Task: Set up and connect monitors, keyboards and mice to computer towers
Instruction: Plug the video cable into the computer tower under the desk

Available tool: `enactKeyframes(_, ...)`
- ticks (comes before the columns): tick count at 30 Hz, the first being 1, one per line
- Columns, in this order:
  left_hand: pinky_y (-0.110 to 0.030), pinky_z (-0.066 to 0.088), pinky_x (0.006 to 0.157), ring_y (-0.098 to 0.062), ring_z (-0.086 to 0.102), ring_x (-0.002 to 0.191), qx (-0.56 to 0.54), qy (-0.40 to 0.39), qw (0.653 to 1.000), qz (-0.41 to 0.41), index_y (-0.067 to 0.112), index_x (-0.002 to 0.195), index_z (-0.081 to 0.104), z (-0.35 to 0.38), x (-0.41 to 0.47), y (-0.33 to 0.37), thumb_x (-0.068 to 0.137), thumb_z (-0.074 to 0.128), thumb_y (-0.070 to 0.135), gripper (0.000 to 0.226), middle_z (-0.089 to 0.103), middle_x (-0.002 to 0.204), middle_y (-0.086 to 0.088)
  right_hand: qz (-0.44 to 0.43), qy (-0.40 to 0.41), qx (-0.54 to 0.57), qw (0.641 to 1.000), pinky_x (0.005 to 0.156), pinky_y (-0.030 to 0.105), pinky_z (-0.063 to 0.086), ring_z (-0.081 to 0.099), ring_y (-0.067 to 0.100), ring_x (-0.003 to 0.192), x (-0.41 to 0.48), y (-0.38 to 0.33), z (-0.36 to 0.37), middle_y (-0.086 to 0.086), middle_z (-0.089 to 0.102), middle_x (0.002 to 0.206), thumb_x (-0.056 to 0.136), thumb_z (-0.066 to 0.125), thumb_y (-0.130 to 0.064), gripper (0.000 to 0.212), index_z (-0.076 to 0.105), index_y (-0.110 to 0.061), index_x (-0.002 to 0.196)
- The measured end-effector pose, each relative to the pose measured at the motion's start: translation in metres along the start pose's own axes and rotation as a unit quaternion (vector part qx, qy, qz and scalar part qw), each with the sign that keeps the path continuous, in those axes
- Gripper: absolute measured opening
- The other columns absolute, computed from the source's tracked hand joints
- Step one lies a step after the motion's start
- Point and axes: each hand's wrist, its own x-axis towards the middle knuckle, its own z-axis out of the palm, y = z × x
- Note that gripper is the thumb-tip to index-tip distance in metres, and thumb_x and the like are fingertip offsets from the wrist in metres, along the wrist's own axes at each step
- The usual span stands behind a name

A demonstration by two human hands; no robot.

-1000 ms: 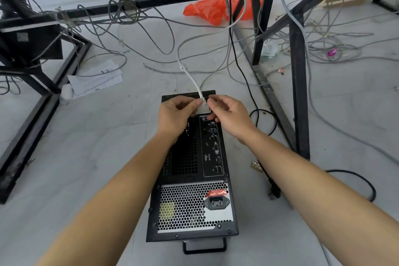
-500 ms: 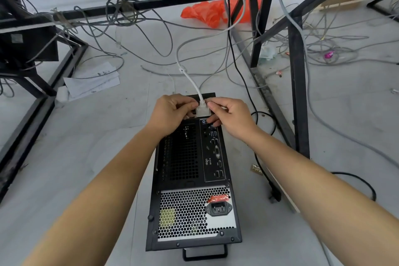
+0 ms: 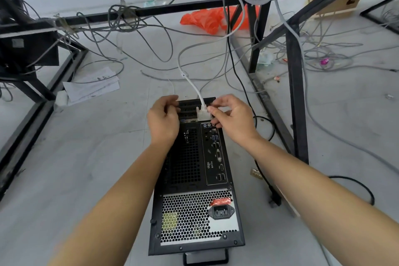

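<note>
Connector [image 3: 203,114], white, sits against the rear panel of the computer tower [image 3: 190,157], at the expansion-slot end farthest from me. I cannot tell whether it is fully seated. Its white cable [image 3: 195,88] rises from it and runs away from me, up toward the frame.

Tower lies flat on the floor [image 3: 86,157], rear panel facing up. The port plate is right of centre and the power supply grille [image 3: 190,218] is at the near end. A power socket [image 3: 221,211] is set in that grille, with a red sticker [image 3: 221,201] just above it.

Right hand [image 3: 232,116]: thumb and forefinger pinch the right side of the connector, and the other fingers are curled beneath.

Left hand [image 3: 163,116]: near the connector's left side but apart from it, above the tower's left edge. Its fingers are loosely curled and I see nothing in its grasp.

Surroundings: a black metal frame [image 3: 295,103] stands to the right of the tower. A black cable [image 3: 274,198] lies on the floor between the two. I note a tangle of grey cables [image 3: 124,14] draped on the far crossbar, with an orange plastic bag [image 3: 207,20] beyond it. Papers [image 3: 92,86] lie to the left and a cardboard box [image 3: 343,0] sits at the far right.
</note>
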Motion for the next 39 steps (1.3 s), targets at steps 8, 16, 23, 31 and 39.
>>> enactKeyframes(8, -0.032, 0.057, 0.076, -0.012, 0.062, 0.073, -0.101, 0.114, 0.980, -0.128, 0.024, 0.086, 0.065, -0.005, 0.006, -0.002, 0.088, 0.038, -0.001, 0.037, 0.069, 0.087, -0.001, -0.244, -0.183, -0.422, 0.854, 0.093, 0.031, 0.038, 0.050, 0.013, 0.116, 0.024, -0.055, -0.015, -0.012, 0.066, 0.121, 0.092, 0.067, -0.041, 0.037, 0.064, -0.034, 0.128)
enactKeyframes(16, -0.040, 0.059, 0.083, -0.016, 0.066, 0.079, -0.070, 0.079, 0.987, -0.119, 0.027, 0.086, 0.066, -0.005, 0.006, -0.002, 0.084, 0.042, 0.005, 0.033, 0.071, 0.087, 0.000, -0.226, -0.255, -0.497, 0.798, 0.115, 0.041, 0.017, 0.049, 0.009, 0.121, 0.046, -0.066, 0.001, -0.018, 0.069, 0.109, 0.093, 0.067, -0.032, 0.028, 0.067, -0.038, 0.120)
enactKeyframes(23, -0.030, 0.056, 0.072, -0.013, 0.064, 0.075, -0.085, 0.075, 0.986, -0.122, 0.023, 0.086, 0.067, -0.004, 0.006, -0.002, 0.086, 0.042, 0.002, 0.033, 0.071, 0.084, 0.000, -0.154, -0.261, -0.450, 0.840, 0.091, 0.022, 0.046, 0.068, 0.012, 0.100, 0.042, -0.076, 0.010, 0.000, 0.075, 0.108, 0.092, 0.069, -0.009, 0.041, 0.062, -0.013, 0.132)
enactKeyframes(31, -0.031, 0.057, 0.073, -0.015, 0.064, 0.076, -0.078, 0.065, 0.988, -0.114, 0.023, 0.085, 0.067, -0.004, 0.006, -0.005, 0.084, 0.042, 0.001, 0.033, 0.070, 0.083, 0.000, -0.170, -0.249, -0.488, 0.819, 0.094, 0.039, 0.054, 0.069, 0.023, 0.097, 0.046, -0.063, 0.023, 0.011, 0.073, 0.102, 0.093, 0.067, -0.008, 0.021, 0.071, -0.006, 0.113)
enactKeyframes(39, -0.024, 0.050, 0.063, -0.013, 0.063, 0.073, -0.083, 0.061, 0.988, -0.113, 0.023, 0.085, 0.066, -0.005, 0.006, -0.003, 0.087, 0.042, 0.000, 0.033, 0.070, 0.084, -0.001, -0.169, -0.270, -0.486, 0.814, 0.099, 0.036, 0.049, 0.063, 0.024, 0.109, 0.048, -0.063, 0.023, 0.009, 0.067, 0.116, 0.097, 0.063, -0.016, 0.021, 0.072, -0.011, 0.115)
